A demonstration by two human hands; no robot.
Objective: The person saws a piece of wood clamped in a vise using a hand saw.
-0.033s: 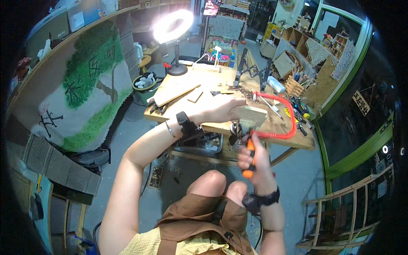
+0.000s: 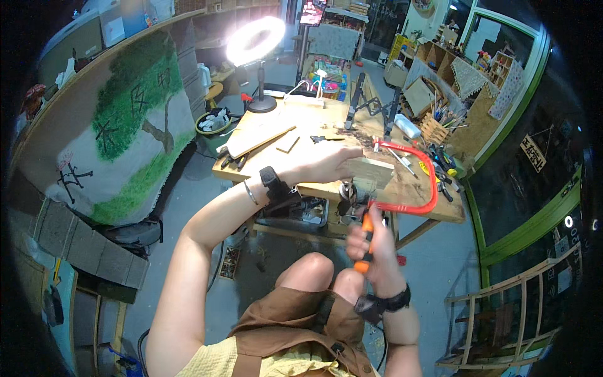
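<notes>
My right hand (image 2: pixel 377 248) is wrapped round the orange and black handle of a coping saw (image 2: pixel 433 182). Its deep red frame curves out to the right over the table. The thin blade is too fine to make out. At the table's near edge, a pale wooden block (image 2: pixel 375 169) stands beside the saw frame. My left hand (image 2: pixel 323 162) grips the block's left end, fingers over its top and thumb near its side. Just below the block is a metal clamp or vise part (image 2: pixel 347 191), partly hidden.
On the wooden worktable (image 2: pixel 301 129) lie a flat board (image 2: pixel 260 141), a small wood piece (image 2: pixel 288 144) and pliers-like tools (image 2: pixel 449 166) at right. A lit ring lamp (image 2: pixel 260 100) and a black folding stand (image 2: pixel 370 103) rise at the back. My knees are below the near edge.
My right hand and the saw have slid slightly down toward me, with the handle tilting a little. The left hand and the wooden block stay in place.
</notes>
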